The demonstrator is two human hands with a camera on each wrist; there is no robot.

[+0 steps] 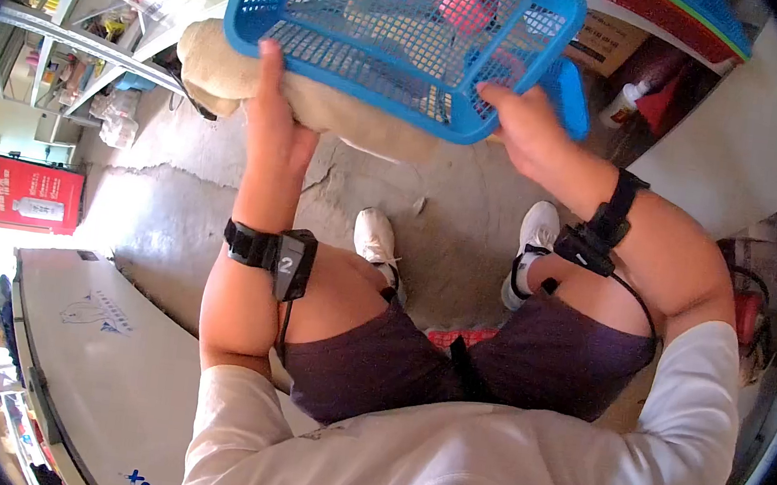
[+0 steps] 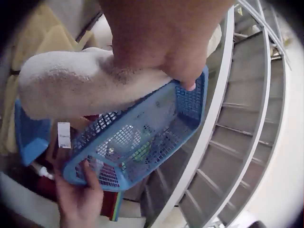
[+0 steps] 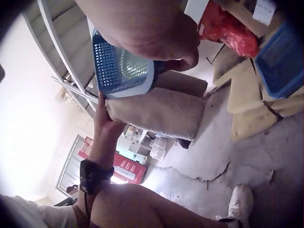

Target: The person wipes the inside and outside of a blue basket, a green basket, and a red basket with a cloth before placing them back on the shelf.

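A blue mesh basket (image 1: pixel 368 82) is held up in both hands, tilted, above a rolled beige cloth (image 1: pixel 345 118). My left hand (image 1: pixel 278 120) grips its near left rim, thumb on the rim, and also touches the cloth. At the near right corner my right hand (image 1: pixel 531 129) pinches the rim, with the thumb inside. In the left wrist view the basket (image 2: pixel 142 137) shows its hollow side, and the cloth (image 2: pixel 76 85) lies along its edge. The right wrist view has the cloth (image 3: pixel 161 111) just under the basket (image 3: pixel 118 71).
A second blue basket (image 3: pixel 282 61) lies on yellowish pieces (image 3: pixel 251 109) on the floor. Metal shelving (image 1: pixel 67 33) stands at the left, a white bottle (image 1: pixel 625 105) at the right. A white cabinet-like box (image 1: pixel 107 354) is at the lower left.
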